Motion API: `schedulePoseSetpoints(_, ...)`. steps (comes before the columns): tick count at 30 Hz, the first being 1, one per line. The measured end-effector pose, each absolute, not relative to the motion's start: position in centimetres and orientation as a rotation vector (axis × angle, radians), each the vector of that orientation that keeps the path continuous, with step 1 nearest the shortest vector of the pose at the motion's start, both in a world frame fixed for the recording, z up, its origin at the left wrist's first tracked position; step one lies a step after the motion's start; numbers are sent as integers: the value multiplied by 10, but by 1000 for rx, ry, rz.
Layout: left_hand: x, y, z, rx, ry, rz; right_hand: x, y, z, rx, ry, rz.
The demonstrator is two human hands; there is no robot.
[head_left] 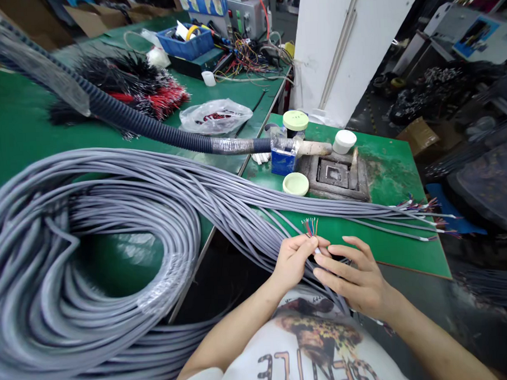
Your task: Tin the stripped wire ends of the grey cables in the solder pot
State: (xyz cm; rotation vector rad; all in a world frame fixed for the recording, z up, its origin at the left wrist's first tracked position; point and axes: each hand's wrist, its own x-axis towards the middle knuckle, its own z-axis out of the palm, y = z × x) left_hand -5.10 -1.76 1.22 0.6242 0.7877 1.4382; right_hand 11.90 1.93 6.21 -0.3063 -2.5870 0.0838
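Observation:
My left hand pinches a grey cable near its stripped end, between thumb and fingers. Thin coloured wires fan upward from that end, with pale bare tips. Just to the right, my right hand is open, fingers spread and fingertips at the cable just below the wires. Whether those fingertips press on it I cannot tell. Behind both hands a bundle of grey cables runs across the bench, its stripped ends lying at the right. A large coil of grey cables rests at the left.
A solder pot sits on the green board, below a corrugated hose with its nozzle nearby. Around it stand a blue box, an open shallow tub and a white jar. Further back lie black and red wires.

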Motion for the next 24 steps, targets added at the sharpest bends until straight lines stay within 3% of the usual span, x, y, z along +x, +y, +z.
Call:
schedulePoseSetpoints(8, -45, -15, 13, 768, 845, 1359, 126, 10, 61, -396, -2587, 120)
schedulePoseSetpoints(12, -30, -5, 16, 1252, 867, 1162, 155, -4, 53, -532, -2654, 97)
schedulePoseSetpoints(15, -17, 7, 15, 1672, 862, 991, 208, -26, 30, -875, -2755, 62)
schedulePoseSetpoints(19, -7, 36, 8, 2095, 1079, 886, 276, -63, -11, -1682, -2734, 49)
schedulePoseSetpoints(24, 16, 77, 0, 2477, 1504, 586, 265, -75, -22, -1727, -2547, 627)
